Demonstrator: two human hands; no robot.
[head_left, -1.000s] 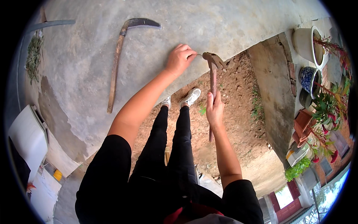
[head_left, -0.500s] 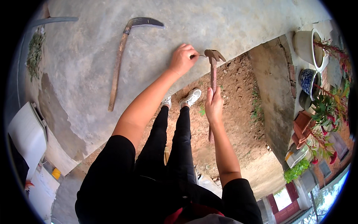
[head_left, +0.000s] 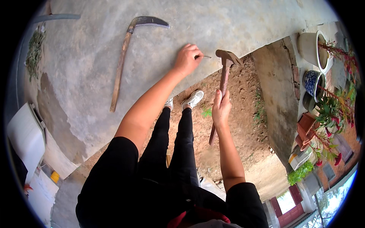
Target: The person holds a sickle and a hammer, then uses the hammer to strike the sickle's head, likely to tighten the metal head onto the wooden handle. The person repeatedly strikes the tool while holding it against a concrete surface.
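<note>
My left hand (head_left: 187, 60) is closed in a pinch over the grey concrete surface (head_left: 159, 49). A thin nail (head_left: 207, 57) sticks out of its fingers toward the right. My right hand (head_left: 221, 110) wraps round the wooden handle of a rusty claw hammer (head_left: 224, 74). The hammer's head is a short way right of the nail's end, apart from it, with the claw turned to the right. To the left of my hands lies a sickle (head_left: 121, 66) with a dark curved blade and a long wooden handle.
Brown soil (head_left: 235, 125) lies below the slab's edge, where my shoes (head_left: 194, 98) stand. Along the right run a low concrete wall (head_left: 275, 95), a white pot (head_left: 310, 47), a blue-patterned pot (head_left: 311, 81) and terracotta planters (head_left: 305, 129). A white curved panel (head_left: 24, 133) is at the left.
The hammer has swung to the right, away from the nail, and its head has tilted. My left hand has stayed in nearly the same place with the nail.
</note>
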